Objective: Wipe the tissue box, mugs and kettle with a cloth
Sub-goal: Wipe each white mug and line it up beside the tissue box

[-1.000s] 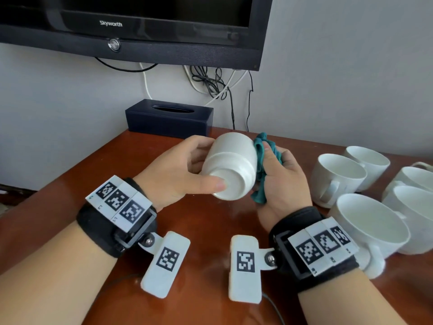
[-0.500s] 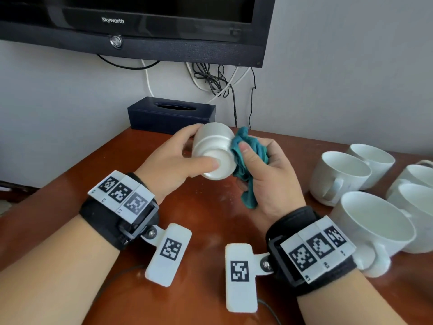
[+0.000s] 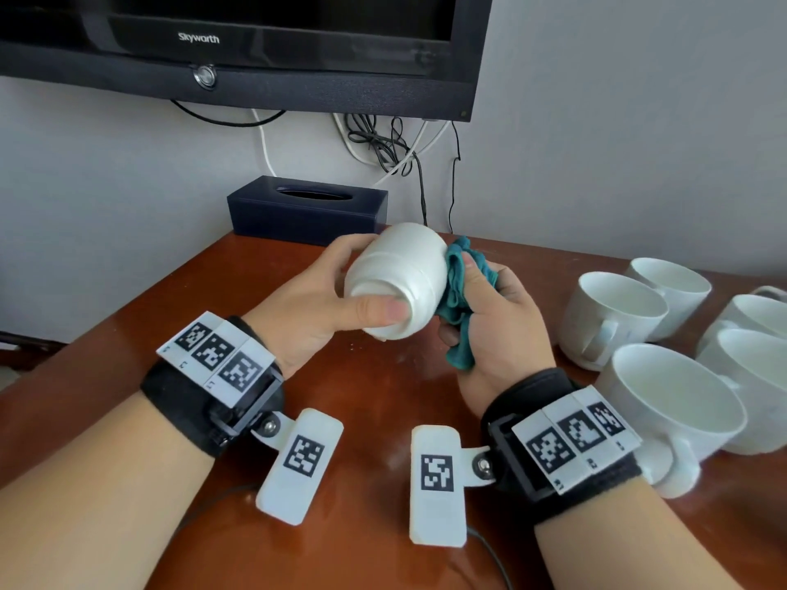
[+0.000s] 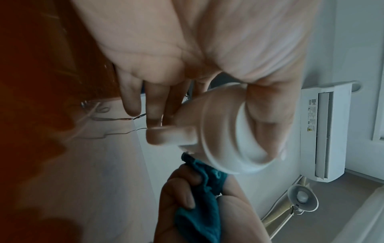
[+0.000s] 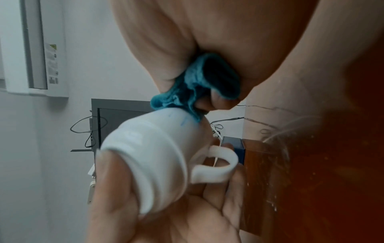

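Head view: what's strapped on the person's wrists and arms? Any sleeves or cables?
No sleeves; both forearms are bare. The left hand and right hand each have a black wrist strap topped by a white strip with three square black-and-white codes. A white rounded tab with one code hangs from each strap by a screw. A thin dark cable trails below.

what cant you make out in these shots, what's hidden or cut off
- Held mug mouth: faces away in the head view, covered by the cloth; both wrist views show its base.
- Kettle: in no view.
- Rightmost mug: cut off by the head view's right edge.
- Nearest mug's handle: partly behind the right wrist strap.
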The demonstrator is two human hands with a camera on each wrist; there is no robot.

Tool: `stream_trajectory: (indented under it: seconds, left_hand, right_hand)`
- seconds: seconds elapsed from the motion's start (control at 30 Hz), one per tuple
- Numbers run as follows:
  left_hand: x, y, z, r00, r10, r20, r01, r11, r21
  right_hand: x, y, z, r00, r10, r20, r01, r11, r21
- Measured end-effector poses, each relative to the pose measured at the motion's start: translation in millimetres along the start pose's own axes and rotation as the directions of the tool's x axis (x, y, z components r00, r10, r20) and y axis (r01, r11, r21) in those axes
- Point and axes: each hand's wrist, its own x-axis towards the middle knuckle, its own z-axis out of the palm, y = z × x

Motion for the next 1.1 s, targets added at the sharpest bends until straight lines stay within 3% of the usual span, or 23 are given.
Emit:
stream_trajectory:
  seconds: [0.27,0.6,0.9,1.0,1.1]
  left_hand:
    - [-0.1,0.0,0.1,0.998,-0.053,0.034,0.048,0.989,0.140]
    - [-1.2,5.6,-2.1,0.997,0.071,-0.004,-0.065,0.942,0.329]
    - [1.5,-0.6,-6.0,0.958,0.101,-0.267,0.019,0.911,0.412]
    - [-0.3,3.8,-4.4,0.968,0.094,-0.231,0.014,0.906,0.424]
    - [-3.3,9.3,-2.7,0.993,0.103,-0.057,-0.068,0.897,0.436]
  right_hand:
    - [0.8,2.8,2.6,1.000,0.014,0.002,-0.014,0.999,0.042]
    - [-0.2,-3.2,5.8,0.996,-0.092,0.005,0.092,0.996,-0.021]
    - [-12.2,-5.5,12.0,0.950,-0.181,0.256,0.200,0.978,-0.052]
    - [-11.4,-6.3,10.4,0.947,-0.185,0.262,0.210,0.975,-0.072]
    - [-7.2,-6.4,8.3,0.961,-0.230,0.151,0.248,0.963,-0.108]
